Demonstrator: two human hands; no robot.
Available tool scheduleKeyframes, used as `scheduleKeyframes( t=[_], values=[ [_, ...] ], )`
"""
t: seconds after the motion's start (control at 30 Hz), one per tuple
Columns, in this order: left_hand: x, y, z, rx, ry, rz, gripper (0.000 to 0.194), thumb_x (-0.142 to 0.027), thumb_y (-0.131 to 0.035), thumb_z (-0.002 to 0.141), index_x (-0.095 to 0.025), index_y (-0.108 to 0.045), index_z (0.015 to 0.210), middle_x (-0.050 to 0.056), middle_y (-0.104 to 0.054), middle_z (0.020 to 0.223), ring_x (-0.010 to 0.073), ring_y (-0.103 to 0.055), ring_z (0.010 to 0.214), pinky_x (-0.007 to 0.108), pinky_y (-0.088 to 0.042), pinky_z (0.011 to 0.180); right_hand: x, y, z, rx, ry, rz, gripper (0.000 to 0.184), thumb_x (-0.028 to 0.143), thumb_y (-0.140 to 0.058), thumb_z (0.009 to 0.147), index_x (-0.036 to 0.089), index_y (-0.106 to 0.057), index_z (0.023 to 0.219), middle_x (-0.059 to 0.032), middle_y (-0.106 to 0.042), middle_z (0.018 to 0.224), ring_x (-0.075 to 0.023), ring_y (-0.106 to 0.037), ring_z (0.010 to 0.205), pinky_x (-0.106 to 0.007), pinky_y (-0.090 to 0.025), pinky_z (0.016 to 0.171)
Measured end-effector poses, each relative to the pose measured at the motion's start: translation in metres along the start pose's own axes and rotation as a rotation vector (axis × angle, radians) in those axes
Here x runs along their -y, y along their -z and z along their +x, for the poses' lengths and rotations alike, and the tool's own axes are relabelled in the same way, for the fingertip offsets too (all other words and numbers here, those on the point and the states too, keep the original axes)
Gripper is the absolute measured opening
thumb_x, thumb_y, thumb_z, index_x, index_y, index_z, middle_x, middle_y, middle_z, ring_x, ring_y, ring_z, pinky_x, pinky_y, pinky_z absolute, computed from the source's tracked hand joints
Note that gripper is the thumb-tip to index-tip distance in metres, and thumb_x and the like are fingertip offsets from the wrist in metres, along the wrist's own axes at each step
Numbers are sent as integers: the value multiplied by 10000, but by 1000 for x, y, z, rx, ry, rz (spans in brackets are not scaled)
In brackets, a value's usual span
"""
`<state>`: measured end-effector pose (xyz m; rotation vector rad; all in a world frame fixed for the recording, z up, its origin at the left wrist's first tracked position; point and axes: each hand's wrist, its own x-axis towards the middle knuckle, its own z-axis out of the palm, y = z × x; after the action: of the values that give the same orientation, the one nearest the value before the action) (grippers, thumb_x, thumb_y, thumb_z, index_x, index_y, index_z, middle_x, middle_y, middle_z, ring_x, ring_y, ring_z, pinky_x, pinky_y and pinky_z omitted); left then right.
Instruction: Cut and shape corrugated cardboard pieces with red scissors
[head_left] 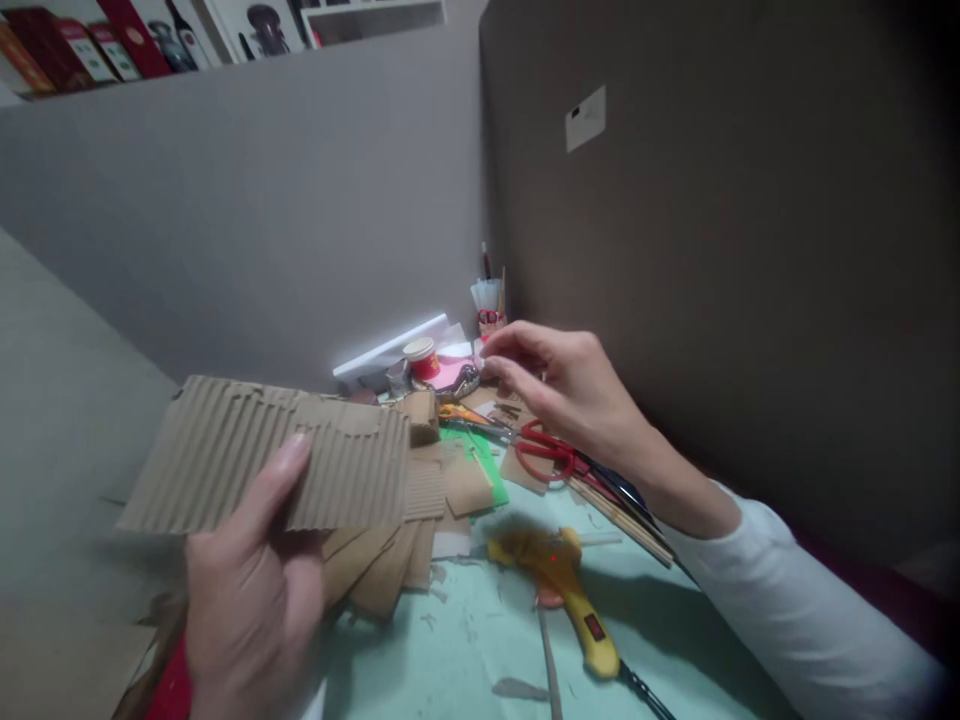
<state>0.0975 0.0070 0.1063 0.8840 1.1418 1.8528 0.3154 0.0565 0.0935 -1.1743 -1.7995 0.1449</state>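
My left hand (247,600) is closed on a piece of corrugated cardboard (352,470), its thumb lying across the ribbed face. At the back of the table my right hand (562,385) is held in a pinch, with thumb and forefinger tips close together. Whatever is between those tips, if anything, is too small to make out. Just beyond them are a pink sheet (455,372) and a red cup with a white lid (422,358). Red-handled scissors (544,452) lie below my right hand. A yellow glue gun (574,590) rests nearer, its trigger side toward the left.
Cardboard strips (386,570) lie partly under my left hand's cardboard. A green sheet (487,465) and wooden sticks (622,520) are mid-table. A pen holder (490,312) stands in the wall corner, near a white roll (390,345). A shelf (225,65) hangs above.
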Motion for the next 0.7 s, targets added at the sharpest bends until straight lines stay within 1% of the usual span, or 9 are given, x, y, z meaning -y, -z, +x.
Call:
scheduleKeyframes(
  t=[0.07, 0.13, 0.23, 0.27, 0.33, 0.4, 0.53, 0.63, 0.7],
  values=[
    [-3, 2, 0, -56, -30, -25, 167, -116, -729, 797, -186, -711, 948, 13, -691, 1214, 269, -515, 1350, 266, -570, 949, -13, -8, 4, 101, -25, -159, 130, 193, -546, 1004, 158, -668, 973, -23, -705, 844, -147, -650, 761, -296, -520, 733],
    [-5, 5, 1, -113, -44, -45, 198, -156, -771, 788, -156, -718, 979, 38, -699, 1204, 294, -547, 1310, 287, -602, 877, -29, -22, 3, 224, -60, -272, 119, 230, -597, 992, 152, -675, 945, -17, -690, 839, -160, -653, 762, -329, -543, 740],
    [-6, 11, 2, -161, -13, -60, 438, -258, -836, 757, -197, -703, 1171, 43, -690, 1280, 282, -600, 1247, 247, -604, 728, -52, -49, -7, 412, -128, -431, 219, 335, -634, 989, 152, -664, 1104, -58, -699, 1063, -194, -689, 896, -388, -586, 791],
    [-6, 13, 3, -162, -7, -62, 471, -281, -845, 751, -205, -700, 1193, 47, -689, 1291, 274, -619, 1220, 235, -595, 688, -58, -57, -11, 470, -142, -470, 248, 340, -639, 987, 156, -656, 1151, -69, -692, 1122, -206, -690, 940, -405, -589, 815],
    [-7, 15, 4, -179, -14, -75, 429, -310, -855, 742, -196, -724, 1135, 54, -707, 1248, 260, -658, 1147, 223, -577, 618, -67, -68, -20, 560, -164, -533, 285, 337, -644, 984, 161, -640, 1209, -86, -675, 1195, -223, -685, 996, -425, -587, 849],
    [-7, 16, 5, -192, -9, -85, 373, -313, -868, 722, -193, -746, 1054, 54, -726, 1182, 248, -684, 1062, 214, -555, 547, -72, -73, -25, 617, -173, -578, 309, 335, -648, 981, 161, -630, 1237, -97, -662, 1230, -233, -679, 1027, -437, -583, 869],
    [-7, 18, 7, -171, -40, -83, 384, -239, -858, 692, -237, -763, 1065, 49, -728, 1170, 243, -691, 951, 194, -456, 405, -69, -78, -27, 693, -166, -617, 312, 338, -647, 982, 161, -630, 1238, -99, -660, 1239, -239, -674, 1046, -448, -576, 885],
    [-9, 19, 7, -170, -25, -76, 283, -223, -849, 679, -212, -773, 952, 62, -735, 1112, 241, -681, 916, 206, -500, 442, -62, -88, -29, 770, -159, -608, 296, 337, -645, 983, 162, -638, 1221, -94, -667, 1220, -230, -680, 1024, -435, -582, 871],
    [-10, 20, 6, -155, -9, -76, 233, -224, -849, 677, -200, -769, 895, 58, -731, 1054, 217, -663, 873, 206, -520, 473, -59, -96, -32, 821, -156, -588, 292, 337, -647, 982, 159, -641, 1214, -93, -672, 1207, -224, -685, 1005, -424, -586, 857]
  ],
)
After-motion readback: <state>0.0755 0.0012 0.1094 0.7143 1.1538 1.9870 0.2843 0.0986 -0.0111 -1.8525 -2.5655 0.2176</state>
